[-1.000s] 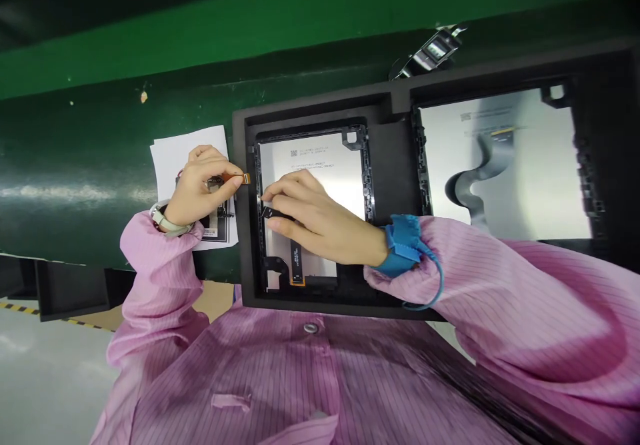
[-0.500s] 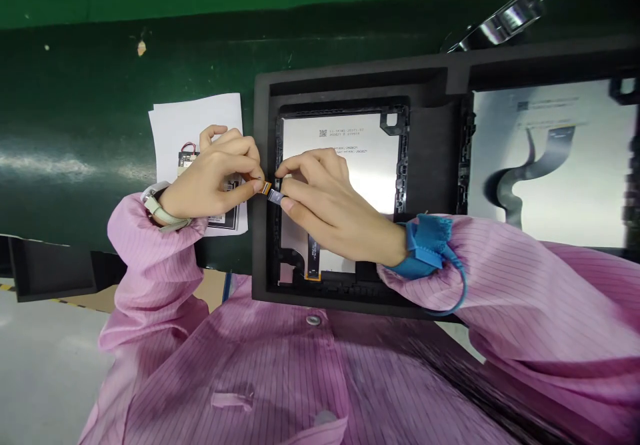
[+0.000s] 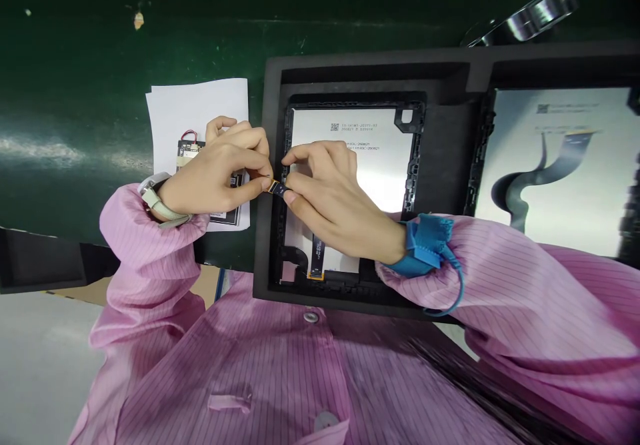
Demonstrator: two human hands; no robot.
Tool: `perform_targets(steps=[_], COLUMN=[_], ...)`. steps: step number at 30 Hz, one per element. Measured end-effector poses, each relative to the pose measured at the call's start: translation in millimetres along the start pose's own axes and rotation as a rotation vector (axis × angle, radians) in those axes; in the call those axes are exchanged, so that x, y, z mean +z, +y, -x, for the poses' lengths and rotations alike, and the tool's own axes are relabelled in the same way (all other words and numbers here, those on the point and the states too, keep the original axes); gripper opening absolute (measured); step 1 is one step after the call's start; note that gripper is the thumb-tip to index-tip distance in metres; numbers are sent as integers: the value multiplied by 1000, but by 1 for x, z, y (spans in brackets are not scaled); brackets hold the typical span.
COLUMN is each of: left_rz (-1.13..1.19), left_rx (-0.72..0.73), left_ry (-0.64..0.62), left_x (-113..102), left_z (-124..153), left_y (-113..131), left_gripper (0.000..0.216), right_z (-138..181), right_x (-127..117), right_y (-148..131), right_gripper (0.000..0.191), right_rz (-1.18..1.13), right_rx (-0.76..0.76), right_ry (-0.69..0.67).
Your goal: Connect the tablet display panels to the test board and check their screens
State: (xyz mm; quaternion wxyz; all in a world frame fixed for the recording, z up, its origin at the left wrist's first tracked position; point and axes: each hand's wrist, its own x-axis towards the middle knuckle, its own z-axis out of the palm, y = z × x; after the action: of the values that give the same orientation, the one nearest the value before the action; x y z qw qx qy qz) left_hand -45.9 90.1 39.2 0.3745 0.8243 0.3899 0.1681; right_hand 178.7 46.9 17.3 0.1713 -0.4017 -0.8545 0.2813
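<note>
Flex cable end (image 3: 276, 188) is being pinched from both sides: left hand (image 3: 215, 172) and right hand (image 3: 335, 198) closed on it, over black foam tray (image 3: 270, 165) edge.

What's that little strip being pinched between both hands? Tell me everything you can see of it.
The strip is thin, flat and bendy, dark with an orange tip, and looks like plastic film. It sits level over the left rim of the black tray. The left hand pinches the orange tip, the right hand the dark part. A similar band lower on the pale panel may be its other end; the hand hides the join.
</note>
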Motion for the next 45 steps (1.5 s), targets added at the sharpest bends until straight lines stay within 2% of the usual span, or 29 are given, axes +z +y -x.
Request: perform_targets(steps=[4,11,19,22,33,36,38,39,41,44,45], left_rz=[38,19,10,-35,-109,-161,-194,-199,-190,-215,-282], left_rx=[-39,-19,-26,15,80,82,115,121,85,-76,-143], left_ry=[18,11,29,63,86,112,194,275,527,955,986], left_x=[1,1,3,3,4,3,3,5,15,46,58], left_z=[-1,-1,-2,-1,-1,2,9,15,33,67,78], left_y=[2,3,-1,-3,0,-2,-1,0,6,15,17], left_gripper=[17,19,37,41,34,29,22,20,18,12,14], right_z=[0,-1,0,0,1,4,11,17,34,67,78], right_x=[0,-1,-2,-3,-2,-10,-27,-38,-62,-85,-86], right_y=[-1,-1,2,3,2,-3,-8,-11,-16,-19,-19], right_gripper=[29,29,30,30,31,32,34,35,37,39,42], right_rz=[-10,4,-17,-29,-47,-103,-113,-89,10,171,224], right_rx=[11,10,-2,-11,-15,-7,16,31,54,121,165], right_ry=[3,-21,-28,-35,-49,-21,7,23,65,109,104])
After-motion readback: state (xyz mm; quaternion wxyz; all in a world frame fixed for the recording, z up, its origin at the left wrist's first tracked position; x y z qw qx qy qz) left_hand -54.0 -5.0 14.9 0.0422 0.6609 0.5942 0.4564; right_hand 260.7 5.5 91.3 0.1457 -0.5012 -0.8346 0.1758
